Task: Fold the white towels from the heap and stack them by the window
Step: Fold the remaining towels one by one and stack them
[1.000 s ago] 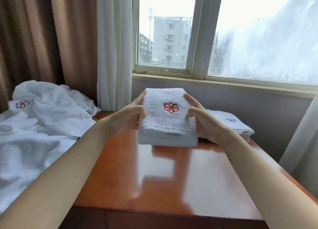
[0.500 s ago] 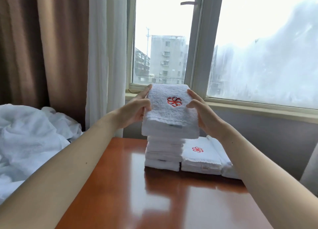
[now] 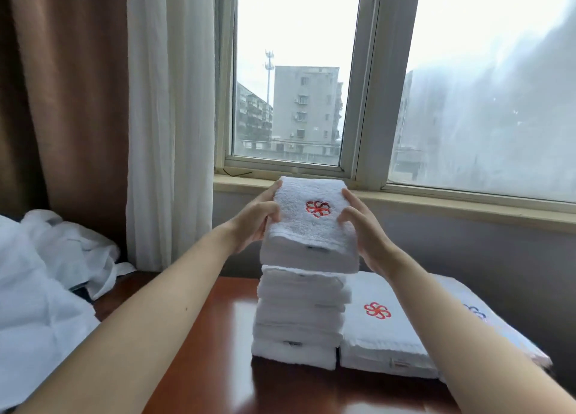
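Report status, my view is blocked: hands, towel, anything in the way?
Both busy: left hand and right hand grip the folded towel by its sides. Towel directly over the towel stack; contact unclear. Nothing in the way.

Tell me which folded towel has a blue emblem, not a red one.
The flat towel farthest right on the table, partly hidden by the right forearm. The held towel and the flat towel beside the stack both show red emblems.

Held towel [image 3: 299, 236] white, red pinwheel emblem; table [image 3: 202, 367] red-brown (glossy); rightmost towel [image 3: 498, 329] emblem seemingly blue.
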Demonstrator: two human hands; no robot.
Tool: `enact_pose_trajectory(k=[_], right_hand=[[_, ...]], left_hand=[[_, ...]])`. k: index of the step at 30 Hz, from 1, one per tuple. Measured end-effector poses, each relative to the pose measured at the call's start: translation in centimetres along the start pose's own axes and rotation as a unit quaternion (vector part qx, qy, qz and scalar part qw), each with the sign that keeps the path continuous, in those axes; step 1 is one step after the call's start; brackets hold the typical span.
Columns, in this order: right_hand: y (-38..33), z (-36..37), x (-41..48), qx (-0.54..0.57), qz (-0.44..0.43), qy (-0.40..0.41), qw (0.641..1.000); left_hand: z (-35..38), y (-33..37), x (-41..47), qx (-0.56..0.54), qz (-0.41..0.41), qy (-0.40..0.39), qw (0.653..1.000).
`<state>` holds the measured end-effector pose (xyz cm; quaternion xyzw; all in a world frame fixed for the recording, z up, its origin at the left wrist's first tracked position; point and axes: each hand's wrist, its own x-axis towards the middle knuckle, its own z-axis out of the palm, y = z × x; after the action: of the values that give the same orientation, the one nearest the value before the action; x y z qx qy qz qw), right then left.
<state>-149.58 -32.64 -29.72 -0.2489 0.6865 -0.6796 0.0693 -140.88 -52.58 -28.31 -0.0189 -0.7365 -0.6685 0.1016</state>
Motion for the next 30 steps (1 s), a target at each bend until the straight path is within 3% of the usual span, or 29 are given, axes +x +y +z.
enact_pose_trajectory(k=[7,14,19,22,25,30], right_hand=[[6.2,0.3,0.3,-0.044,0.170,-0.027,0.984],[5.6,0.0,-0.2,-0.016,0.184,-0.043,0.982],[3.1,-0.3,-2.2,-0.047,0.172,-0.021,0.984],[0.9,-0.3,-4.3,-0.141,0.114,-0.017,0.983],[-0.7,0.0,-6.4,-0.243,-0.021,-0.025,0.969],[-2.5,2.7,-10.9,-0.330,-0.192,-0.059,0.923]], left_hand=[[1.7,-6.6,2.4,0.072,-0.090,0.070,0.991],[1.2,-6.6,1.1,0.038,-0.104,0.047,0.993],[1.3,-5.1,-1.9,0.012,-0.119,0.141,0.983],[2.5,-3.7,-4.1,0.061,-0.072,0.173,0.980],[3.5,-2.9,-7.5,0.128,-0.010,0.189,0.974],[4.0,-3.0,-14.6,0.225,-0.014,0.223,0.948]])
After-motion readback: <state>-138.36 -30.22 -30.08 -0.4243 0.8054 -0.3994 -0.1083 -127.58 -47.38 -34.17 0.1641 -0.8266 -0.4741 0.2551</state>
